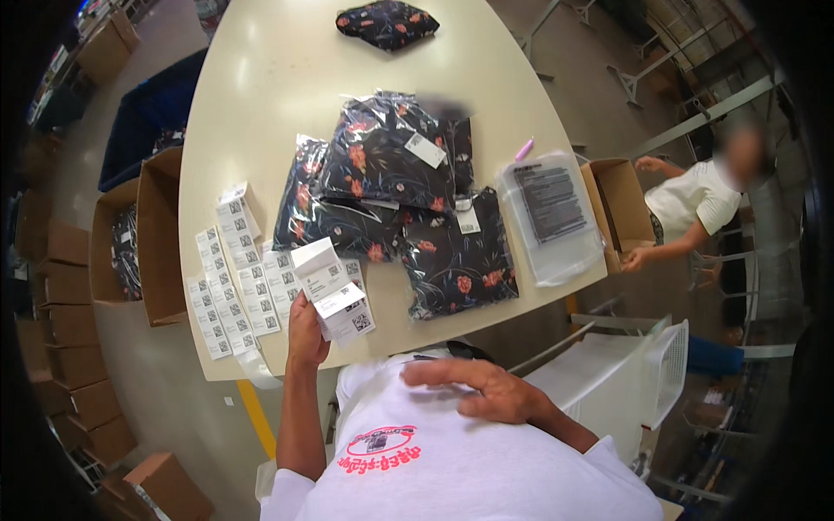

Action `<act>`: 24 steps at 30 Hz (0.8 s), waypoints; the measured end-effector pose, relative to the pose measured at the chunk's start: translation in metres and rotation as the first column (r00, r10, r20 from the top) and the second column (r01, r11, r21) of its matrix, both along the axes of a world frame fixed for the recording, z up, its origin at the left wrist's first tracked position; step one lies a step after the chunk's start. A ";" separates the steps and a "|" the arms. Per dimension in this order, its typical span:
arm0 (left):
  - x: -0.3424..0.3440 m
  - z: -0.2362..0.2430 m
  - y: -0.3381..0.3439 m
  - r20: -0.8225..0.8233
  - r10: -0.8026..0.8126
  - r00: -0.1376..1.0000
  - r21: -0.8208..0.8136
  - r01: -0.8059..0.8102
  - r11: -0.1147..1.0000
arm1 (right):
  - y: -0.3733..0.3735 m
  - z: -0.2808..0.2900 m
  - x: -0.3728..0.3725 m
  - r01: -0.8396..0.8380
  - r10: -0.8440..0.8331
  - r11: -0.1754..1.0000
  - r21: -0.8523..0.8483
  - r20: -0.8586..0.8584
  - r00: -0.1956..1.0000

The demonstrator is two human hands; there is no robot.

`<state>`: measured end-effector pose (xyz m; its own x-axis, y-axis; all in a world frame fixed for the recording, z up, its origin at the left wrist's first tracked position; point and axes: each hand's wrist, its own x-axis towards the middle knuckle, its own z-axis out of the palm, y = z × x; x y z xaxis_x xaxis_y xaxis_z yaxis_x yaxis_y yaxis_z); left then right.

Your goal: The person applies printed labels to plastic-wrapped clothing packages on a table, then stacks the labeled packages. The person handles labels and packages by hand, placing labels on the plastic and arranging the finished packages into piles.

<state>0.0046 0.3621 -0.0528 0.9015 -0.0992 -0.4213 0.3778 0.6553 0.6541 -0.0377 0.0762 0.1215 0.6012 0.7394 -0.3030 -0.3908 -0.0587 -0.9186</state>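
Note:
At the table's near edge, my left hand [307,334] grips a folded strip of white labels [323,276] printed with black square codes. My right hand [479,389] hovers in front of my shirt, fingers stretched out and slightly blurred, with nothing in it. Beyond the hands, several dark floral garments in clear bags lie in a pile: one bagged garment [382,161] on top, another bagged garment [460,265] nearer to me. White tags show on both. More label strips [248,291] lie flat to the left of my left hand.
A stack of clear plastic bags [565,252] and a pink pen [525,149] lie at the table's right side. A dark floral bundle [387,24] rests at the far end. Cardboard boxes [163,234] stand left. At right, a person [695,195] reaches to a carton [615,204].

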 end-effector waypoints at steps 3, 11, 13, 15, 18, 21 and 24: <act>0.002 -0.003 -0.015 -0.042 -0.012 0.999 -0.015 0.012 1.000 | 0.014 -0.020 0.002 0.378 -0.368 0.893 -0.247 0.086 0.926; 0.029 -0.007 -0.022 -0.032 -0.012 0.999 -0.066 0.010 0.998 | -0.021 -0.172 0.203 0.827 -0.473 0.408 -0.386 0.685 0.554; 0.037 0.001 -0.021 -0.048 0.044 0.998 -0.054 -0.047 0.997 | -0.023 -0.203 0.245 0.858 -0.417 0.311 -0.409 0.752 0.510; 0.045 0.000 -0.020 -0.049 0.082 0.995 -0.054 -0.085 0.995 | -0.021 -0.210 0.268 0.828 -0.443 0.309 -0.468 0.699 0.561; 0.054 0.001 -0.016 -0.066 0.154 0.986 -0.037 -0.157 0.987 | -0.015 -0.205 0.280 0.763 -0.610 0.393 -0.514 0.475 0.634; 0.062 -0.004 -0.018 -0.128 0.198 0.972 0.007 -0.198 0.980 | -0.020 -0.211 0.288 0.732 -0.742 0.526 -0.433 0.187 0.643; 0.065 -0.004 -0.018 -0.189 0.239 0.953 -0.030 -0.249 0.968 | -0.017 -0.172 0.306 0.659 -0.738 0.672 -0.337 -0.230 0.634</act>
